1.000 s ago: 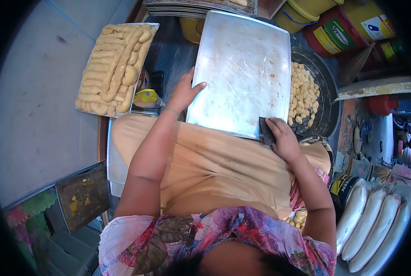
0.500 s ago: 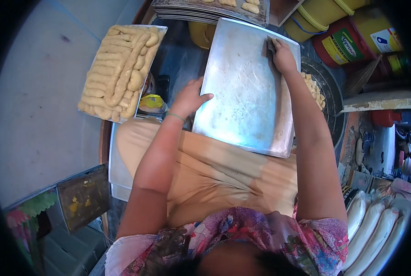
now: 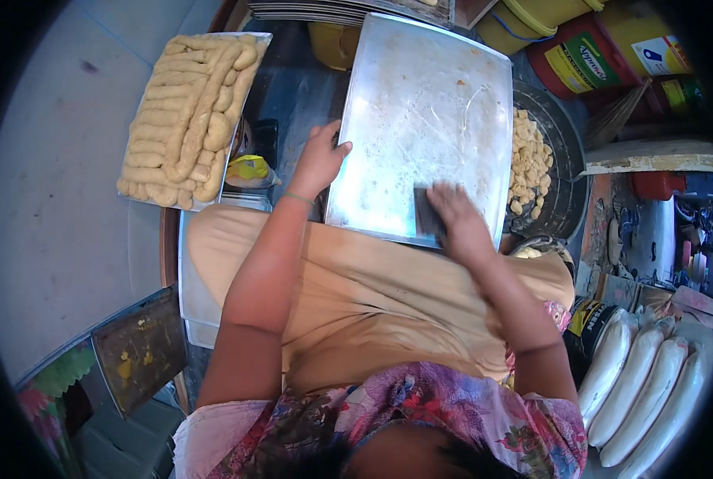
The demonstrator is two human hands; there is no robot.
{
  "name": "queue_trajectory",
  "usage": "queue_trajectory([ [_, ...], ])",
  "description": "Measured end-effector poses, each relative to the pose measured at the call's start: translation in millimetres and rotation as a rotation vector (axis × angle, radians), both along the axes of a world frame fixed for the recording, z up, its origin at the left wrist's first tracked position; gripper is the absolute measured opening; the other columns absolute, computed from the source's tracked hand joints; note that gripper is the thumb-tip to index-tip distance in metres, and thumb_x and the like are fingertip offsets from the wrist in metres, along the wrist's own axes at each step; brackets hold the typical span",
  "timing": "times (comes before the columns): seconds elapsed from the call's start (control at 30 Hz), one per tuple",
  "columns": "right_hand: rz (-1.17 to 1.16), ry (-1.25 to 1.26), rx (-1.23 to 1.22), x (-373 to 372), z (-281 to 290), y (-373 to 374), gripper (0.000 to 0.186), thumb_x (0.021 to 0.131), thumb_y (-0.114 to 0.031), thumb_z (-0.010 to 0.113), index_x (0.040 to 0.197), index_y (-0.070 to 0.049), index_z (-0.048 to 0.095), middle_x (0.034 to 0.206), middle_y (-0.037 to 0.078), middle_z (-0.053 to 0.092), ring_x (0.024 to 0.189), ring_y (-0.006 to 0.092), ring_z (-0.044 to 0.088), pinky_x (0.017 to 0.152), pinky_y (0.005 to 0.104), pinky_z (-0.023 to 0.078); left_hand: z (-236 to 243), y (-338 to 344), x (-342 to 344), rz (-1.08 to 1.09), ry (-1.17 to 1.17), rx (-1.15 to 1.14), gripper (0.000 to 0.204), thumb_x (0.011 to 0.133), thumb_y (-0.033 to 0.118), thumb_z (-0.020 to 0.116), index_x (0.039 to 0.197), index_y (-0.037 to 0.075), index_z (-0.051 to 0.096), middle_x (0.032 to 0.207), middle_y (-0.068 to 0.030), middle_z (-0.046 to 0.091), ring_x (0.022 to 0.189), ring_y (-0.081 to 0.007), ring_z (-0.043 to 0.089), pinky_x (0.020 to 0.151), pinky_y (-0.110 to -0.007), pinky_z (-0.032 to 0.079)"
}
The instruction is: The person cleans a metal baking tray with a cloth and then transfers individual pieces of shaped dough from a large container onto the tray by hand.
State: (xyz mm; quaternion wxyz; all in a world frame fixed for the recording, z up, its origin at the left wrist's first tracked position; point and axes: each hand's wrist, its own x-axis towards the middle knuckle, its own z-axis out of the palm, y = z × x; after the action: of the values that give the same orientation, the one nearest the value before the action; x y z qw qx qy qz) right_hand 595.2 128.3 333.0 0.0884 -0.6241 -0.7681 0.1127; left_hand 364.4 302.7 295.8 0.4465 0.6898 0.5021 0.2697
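Observation:
A shallow metal baking tray leans across my lap, its surface shiny with a few brownish specks. My left hand grips the tray's left edge, with the thumb over the rim. Low on the tray, towards its near right, my right hand presses a dark flat piece, like a scraper or pad, against the metal. Motion smears that hand's fingers, so the piece's exact kind is unclear.
Left stands a tray of dough ropes on a pale table. Right of the tray, a black round basin holds dough pieces. Stacked trays and buckets sit at the back; white wrapped rolls lie lower right.
My right hand has swept the dark piece from the tray's far right corner down towards its near edge. The left hand keeps its hold on the rim, and the view has shifted slightly.

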Motion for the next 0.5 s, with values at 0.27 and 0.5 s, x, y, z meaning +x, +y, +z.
queue_trajectory([
  [0.27,-0.19,-0.075,0.327,92,-12,225,0.058,0.071,0.001,0.057,0.128,-0.003,0.048,0.132,0.017,0.048,0.123,0.0322,0.044,0.106,0.0392,0.032,8,2,10,-0.07,0.014,0.024,0.045,0.085,0.014,0.058,0.126,-0.003,0.049,0.12,-0.0228,0.049,0.113,-0.0373,0.049,0.098,-0.037,0.038],
  [0.5,-0.083,0.021,-0.033,1,20,83,0.059,0.082,-0.003,0.05,0.139,-0.011,0.036,0.136,0.02,0.043,0.123,0.034,0.044,0.104,0.039,0.035,3,4,-12,-0.041,0.026,0.023,0.04,0.086,0.012,0.056,0.123,-0.003,0.052,0.116,-0.0223,0.049,0.108,-0.0361,0.05,0.095,-0.036,0.039],
])
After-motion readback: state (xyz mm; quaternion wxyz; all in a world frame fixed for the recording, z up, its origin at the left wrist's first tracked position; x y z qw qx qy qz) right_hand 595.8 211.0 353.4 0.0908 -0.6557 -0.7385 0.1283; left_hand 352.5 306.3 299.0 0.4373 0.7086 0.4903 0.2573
